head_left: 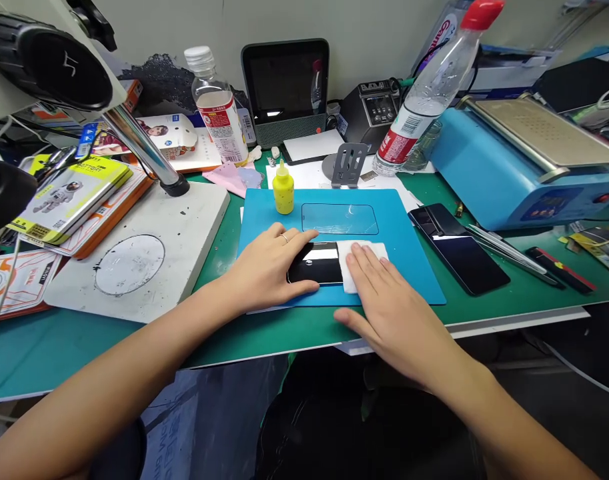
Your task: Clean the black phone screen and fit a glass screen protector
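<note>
A dark phone (pixel 317 267) lies lengthwise on a blue mat (pixel 414 273). My left hand (pixel 271 267) rests over its left end, thumb along the near edge and fingers along the far edge, gripping it. Under the fingers of my right hand (pixel 384 297) a folded white cloth (pixel 348 267) is pressed flat on the phone's right end; the thumb is spread away from the fingers. Beyond the phone, a clear glass panel with a black border (pixel 340 219) lies on the mat. A small yellow bottle (pixel 284 192) stands near the mat's far left corner.
A white microscope base (pixel 134 260) and stacked boxes (pixel 69 200) are on the left. Plastic bottles (pixel 221 120) and a dark-screened device (pixel 287 87) stand behind. To the right are another phone (pixel 464 257), tweezers (pixel 514 253) and a blue machine (pixel 489 173).
</note>
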The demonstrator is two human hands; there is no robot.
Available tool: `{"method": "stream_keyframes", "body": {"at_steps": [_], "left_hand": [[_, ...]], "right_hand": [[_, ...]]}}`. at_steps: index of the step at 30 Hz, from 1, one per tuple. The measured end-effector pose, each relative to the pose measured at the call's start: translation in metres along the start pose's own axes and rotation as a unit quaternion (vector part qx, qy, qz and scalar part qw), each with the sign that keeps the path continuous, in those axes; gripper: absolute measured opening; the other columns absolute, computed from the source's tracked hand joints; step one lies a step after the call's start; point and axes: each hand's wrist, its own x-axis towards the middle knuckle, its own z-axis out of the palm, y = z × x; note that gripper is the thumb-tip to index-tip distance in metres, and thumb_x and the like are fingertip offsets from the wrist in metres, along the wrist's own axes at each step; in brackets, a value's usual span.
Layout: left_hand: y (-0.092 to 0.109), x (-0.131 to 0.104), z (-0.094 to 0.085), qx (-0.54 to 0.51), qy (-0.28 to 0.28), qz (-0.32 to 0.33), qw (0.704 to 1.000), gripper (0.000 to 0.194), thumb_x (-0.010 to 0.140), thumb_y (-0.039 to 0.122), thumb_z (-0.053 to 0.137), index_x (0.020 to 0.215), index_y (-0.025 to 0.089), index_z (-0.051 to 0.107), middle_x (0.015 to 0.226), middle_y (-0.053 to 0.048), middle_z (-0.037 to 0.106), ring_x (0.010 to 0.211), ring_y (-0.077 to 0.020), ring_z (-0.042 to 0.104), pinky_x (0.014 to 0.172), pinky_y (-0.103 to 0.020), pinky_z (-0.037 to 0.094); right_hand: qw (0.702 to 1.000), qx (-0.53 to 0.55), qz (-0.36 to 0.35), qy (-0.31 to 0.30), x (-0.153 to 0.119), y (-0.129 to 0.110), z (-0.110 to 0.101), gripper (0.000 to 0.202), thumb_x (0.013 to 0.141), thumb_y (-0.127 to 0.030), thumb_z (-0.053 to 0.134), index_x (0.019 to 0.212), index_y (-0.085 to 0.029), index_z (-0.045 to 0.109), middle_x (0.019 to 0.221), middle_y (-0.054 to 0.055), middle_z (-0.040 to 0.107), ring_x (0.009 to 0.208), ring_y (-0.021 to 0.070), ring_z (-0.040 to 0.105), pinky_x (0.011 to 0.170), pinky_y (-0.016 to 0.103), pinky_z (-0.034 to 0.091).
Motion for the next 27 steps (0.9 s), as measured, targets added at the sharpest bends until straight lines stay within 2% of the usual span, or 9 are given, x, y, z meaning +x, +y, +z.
{"method": "stream_keyframes", "body": {"at_steps": [3, 9, 13, 16, 21, 23, 25, 27], "left_hand": [[0.0, 0.0, 0.0, -0.003, -0.003, -0.006, 1.0, 0.076, 0.088, 0.052, 0.071, 0.147, 0.012, 0.045, 0.116, -0.013, 0.069, 0.1, -0.0306, 0.052, 0.089, -0.043, 0.049], [-0.001, 0.0, 0.002, -0.004, -0.002, -0.014, 1.0, 0.084, 0.086, 0.053, 0.073, 0.151, 0.013, 0.039, 0.123, -0.014, 0.07, 0.105, -0.0317, 0.053, 0.093, -0.045, 0.048], [-0.003, -0.002, 0.005, -0.028, 0.012, -0.016, 0.999, 0.1, 0.084, 0.049, 0.077, 0.159, 0.011, 0.023, 0.133, -0.014, 0.067, 0.11, -0.0317, 0.052, 0.098, -0.046, 0.048], [-0.004, -0.003, 0.006, -0.042, 0.019, -0.014, 0.999, 0.107, 0.083, 0.048, 0.078, 0.162, 0.014, 0.014, 0.136, -0.013, 0.065, 0.111, -0.0315, 0.052, 0.1, -0.046, 0.047], [-0.002, -0.003, 0.009, -0.072, 0.02, -0.022, 0.997, 0.118, 0.079, 0.054, 0.079, 0.164, 0.017, 0.007, 0.137, -0.015, 0.062, 0.116, -0.0336, 0.052, 0.102, -0.049, 0.046], [0.0, -0.003, 0.012, -0.103, 0.03, -0.036, 0.994, 0.123, 0.075, 0.051, 0.079, 0.164, 0.017, 0.002, 0.141, -0.016, 0.058, 0.12, -0.0348, 0.051, 0.104, -0.052, 0.045], [0.0, -0.002, 0.015, -0.144, 0.054, -0.053, 0.987, 0.115, 0.075, 0.041, 0.073, 0.164, 0.018, 0.003, 0.147, -0.017, 0.053, 0.123, -0.034, 0.05, 0.107, -0.055, 0.042], [-0.001, -0.002, 0.016, -0.195, 0.098, -0.071, 0.973, 0.097, 0.076, 0.03, 0.058, 0.161, 0.019, 0.013, 0.145, -0.015, 0.054, 0.119, -0.0302, 0.051, 0.107, -0.054, 0.042]], "right_hand": [[1.0, 0.003, 0.025, -0.009, 0.012, -0.004, -0.001, 0.094, 0.101, -0.07, 0.027, 0.155, 0.006, 0.037, 0.164, 0.03, 0.034, 0.154, 0.0394, 0.032, 0.122, 0.059, 0.036], [1.0, 0.016, 0.0, -0.003, -0.001, -0.02, 0.001, 0.098, 0.098, -0.073, 0.03, 0.155, 0.005, 0.037, 0.165, 0.03, 0.03, 0.155, 0.0398, 0.03, 0.121, 0.059, 0.037], [0.999, 0.039, 0.006, -0.023, 0.016, -0.014, 0.001, 0.098, 0.098, -0.074, 0.028, 0.157, 0.005, 0.034, 0.166, 0.028, 0.029, 0.156, 0.0386, 0.027, 0.123, 0.058, 0.033], [0.999, 0.045, 0.007, -0.029, 0.024, -0.011, 0.002, 0.101, 0.097, -0.076, 0.029, 0.158, 0.004, 0.032, 0.167, 0.027, 0.026, 0.157, 0.0383, 0.024, 0.125, 0.057, 0.03], [1.0, 0.028, -0.005, -0.01, 0.0, -0.015, 0.003, 0.096, 0.099, -0.072, 0.033, 0.158, 0.003, 0.033, 0.168, 0.027, 0.025, 0.157, 0.0383, 0.025, 0.123, 0.058, 0.033], [1.0, 0.027, -0.003, -0.009, -0.001, -0.017, 0.003, 0.093, 0.1, -0.069, 0.033, 0.157, 0.004, 0.034, 0.167, 0.028, 0.027, 0.156, 0.0389, 0.026, 0.123, 0.059, 0.034], [0.999, 0.036, 0.001, -0.012, 0.011, -0.02, 0.003, 0.093, 0.1, -0.069, 0.031, 0.156, 0.006, 0.035, 0.166, 0.03, 0.029, 0.156, 0.0393, 0.027, 0.123, 0.059, 0.033], [0.999, 0.05, 0.006, -0.015, 0.029, -0.027, 0.002, 0.096, 0.099, -0.071, 0.031, 0.156, 0.007, 0.034, 0.165, 0.03, 0.029, 0.156, 0.0395, 0.026, 0.124, 0.058, 0.03]]}}
